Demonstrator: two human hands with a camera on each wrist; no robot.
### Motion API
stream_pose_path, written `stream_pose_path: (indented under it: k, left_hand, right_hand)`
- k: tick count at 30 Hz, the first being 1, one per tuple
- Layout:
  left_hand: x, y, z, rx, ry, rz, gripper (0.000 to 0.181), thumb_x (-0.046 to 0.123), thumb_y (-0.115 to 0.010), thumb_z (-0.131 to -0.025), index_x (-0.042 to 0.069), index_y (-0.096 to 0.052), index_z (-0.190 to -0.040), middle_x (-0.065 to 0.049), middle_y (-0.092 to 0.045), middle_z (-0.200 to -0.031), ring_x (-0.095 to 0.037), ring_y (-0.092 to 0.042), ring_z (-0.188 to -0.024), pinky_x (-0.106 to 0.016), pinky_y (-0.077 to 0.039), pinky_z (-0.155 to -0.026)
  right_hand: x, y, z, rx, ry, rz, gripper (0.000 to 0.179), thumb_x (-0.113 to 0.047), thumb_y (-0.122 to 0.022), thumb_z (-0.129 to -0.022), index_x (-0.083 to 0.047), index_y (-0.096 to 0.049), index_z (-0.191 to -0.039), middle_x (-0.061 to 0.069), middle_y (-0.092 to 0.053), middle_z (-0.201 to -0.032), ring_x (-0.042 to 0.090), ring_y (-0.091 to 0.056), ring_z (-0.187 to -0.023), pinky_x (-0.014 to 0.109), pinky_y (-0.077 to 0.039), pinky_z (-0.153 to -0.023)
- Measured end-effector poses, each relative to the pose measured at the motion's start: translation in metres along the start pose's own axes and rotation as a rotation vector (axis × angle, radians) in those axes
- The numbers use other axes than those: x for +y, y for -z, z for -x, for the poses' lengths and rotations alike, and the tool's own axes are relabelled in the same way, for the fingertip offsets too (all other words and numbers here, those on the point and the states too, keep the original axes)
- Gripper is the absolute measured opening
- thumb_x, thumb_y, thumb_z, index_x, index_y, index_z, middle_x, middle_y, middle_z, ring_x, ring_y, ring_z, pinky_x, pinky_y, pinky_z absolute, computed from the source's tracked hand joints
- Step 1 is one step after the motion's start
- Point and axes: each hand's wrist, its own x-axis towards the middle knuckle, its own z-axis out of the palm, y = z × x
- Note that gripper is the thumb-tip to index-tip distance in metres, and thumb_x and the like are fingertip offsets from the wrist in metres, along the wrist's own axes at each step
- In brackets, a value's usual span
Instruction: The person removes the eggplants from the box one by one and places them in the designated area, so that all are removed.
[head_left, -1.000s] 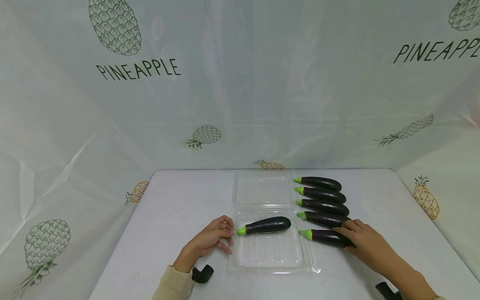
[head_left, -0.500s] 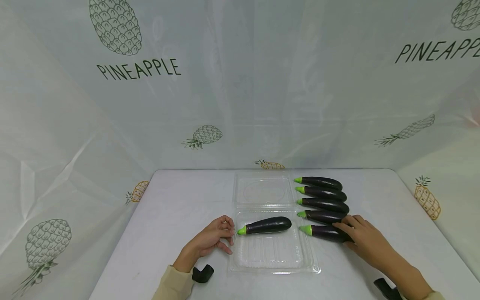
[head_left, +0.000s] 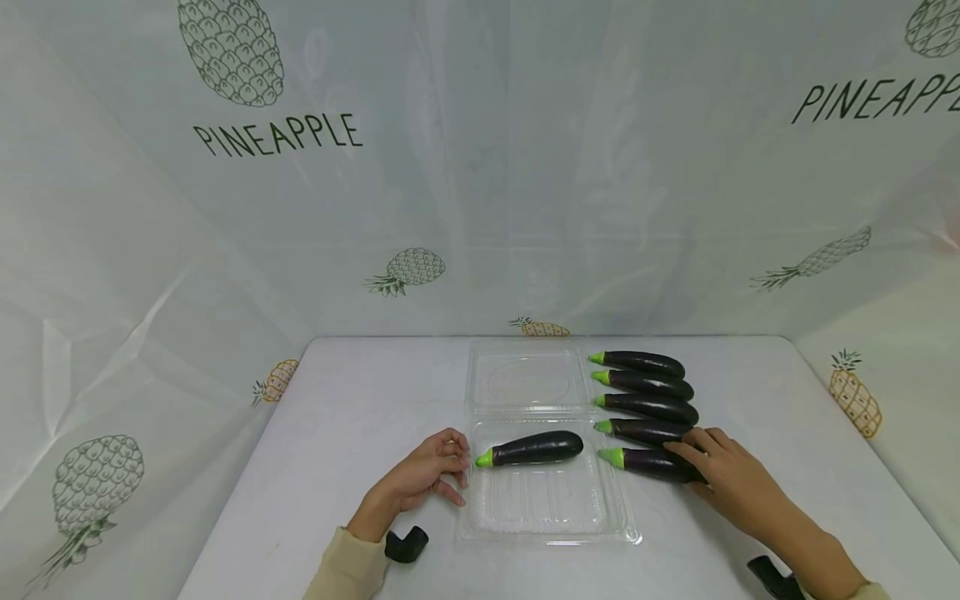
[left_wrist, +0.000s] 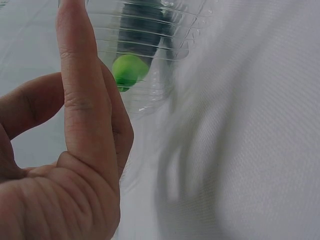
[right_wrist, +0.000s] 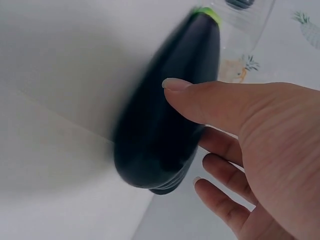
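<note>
My right hand (head_left: 731,479) grips the wide end of the nearest eggplant (head_left: 648,463), at the front of a row on the right. In the right wrist view the thumb lies across this dark eggplant (right_wrist: 165,110), with the other fingers partly behind it. My left hand (head_left: 423,471) rests at the left edge of a clear plastic clamshell box (head_left: 540,512), fingers loosely bent, holding nothing; whether they touch the rim I cannot tell. Inside the box's near half lies one eggplant (head_left: 538,448), its green stem end (left_wrist: 131,69) toward the left hand.
Behind the gripped eggplant, several more eggplants (head_left: 648,407) lie in a row, stems pointing left. The box's lid (head_left: 528,375) lies flipped back, away from me. A white table (head_left: 360,392) meets a pineapple-printed curtain (head_left: 495,183) behind. Black wrist mounts (head_left: 407,545) show at both wrists.
My right hand has shifted slightly left along the nearest eggplant, closing in on it. The left hand, the box and the eggplant inside have stayed put.
</note>
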Motion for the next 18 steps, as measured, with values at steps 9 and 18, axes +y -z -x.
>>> stream_pose_path:
  k: [9,18]
  left_hand:
    - [0.001,0.0,0.0,0.003,-0.005,0.002,0.018,-0.005,-0.054,-0.101,0.002,-0.047,-0.116,-0.006,-0.057,-0.091,-0.017,-0.061,-0.076,-0.033,-0.065,-0.06]
    - [0.0,0.0,0.0,0.005,-0.003,-0.006,0.018,-0.005,-0.054,-0.101,0.003,-0.047,-0.115,-0.006,-0.056,-0.092,-0.016,-0.06,-0.076,-0.033,-0.065,-0.06]
  right_hand:
    - [-0.009,0.012,-0.011,0.036,0.04,-0.013,0.072,-0.003,-0.103,-0.051,-0.007,-0.075,-0.118,0.006,-0.064,-0.11,0.03,-0.062,-0.101,0.049,-0.061,-0.077]
    - [-0.026,0.03,-0.033,0.066,0.095,-0.035,0.066,-0.006,-0.1,-0.06,-0.008,-0.075,-0.121,0.007,-0.065,-0.114,0.028,-0.063,-0.102,0.048,-0.061,-0.077]
